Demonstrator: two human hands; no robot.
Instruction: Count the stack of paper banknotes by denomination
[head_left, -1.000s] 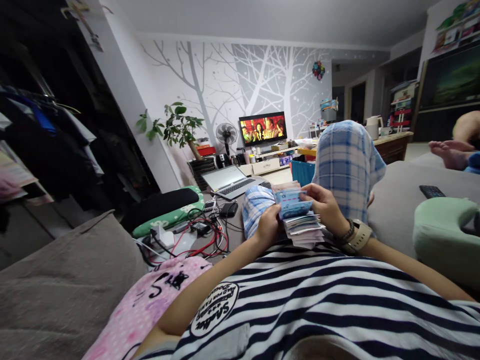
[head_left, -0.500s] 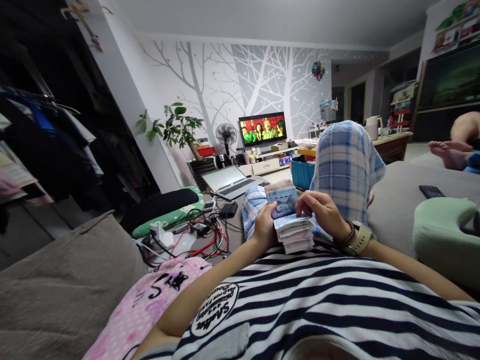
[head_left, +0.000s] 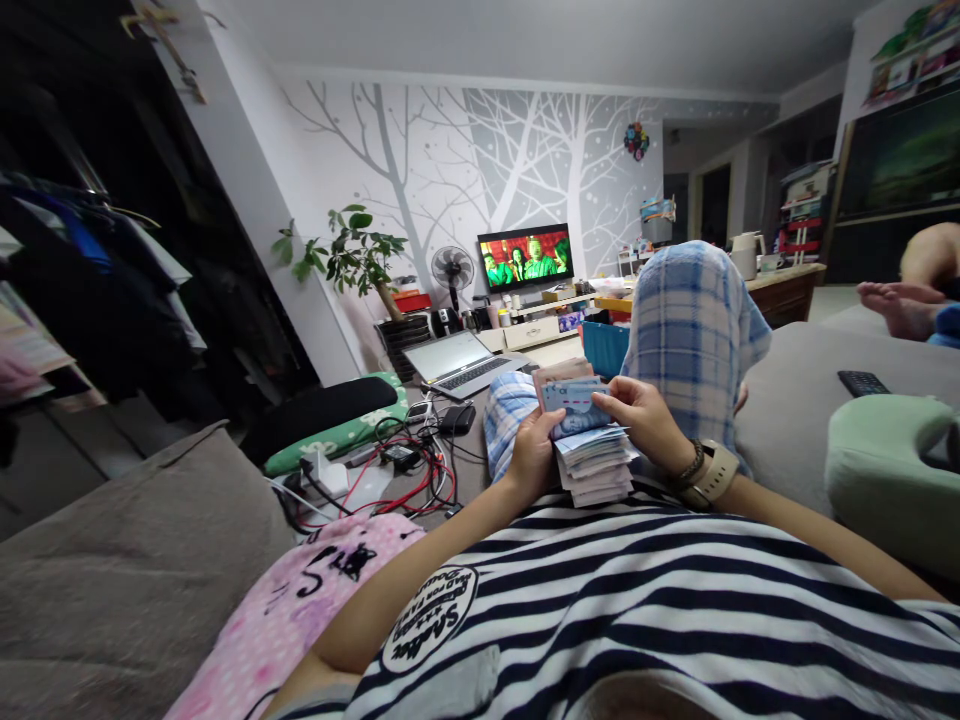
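A thick bundle of banknotes (head_left: 592,462) is in my left hand (head_left: 531,452), which is closed around its left side with the thumb on top. The near part of the bundle hangs toward my lap in layered, uneven edges. Its far part stands up, with a blue banknote (head_left: 577,397) facing me. At the upper right edge of that note, the thumb and fingers of my right hand (head_left: 646,415) are pinched together on it. A watch and a bracelet circle my right wrist. How many notes the pinch takes in, I cannot tell.
Tangled cables (head_left: 427,470), a power bank (head_left: 456,420) and an open laptop (head_left: 469,365) lie to my left. My raised knee (head_left: 686,330) stands beyond my right hand. Farther right are a remote control (head_left: 862,383), a green neck pillow (head_left: 889,470) and another person's foot (head_left: 900,308).
My right fingers, curled over the notes before, now pinch a blue note's upper right edge. The upper notes have fanned slightly apart, and the lower part has shifted a little right.
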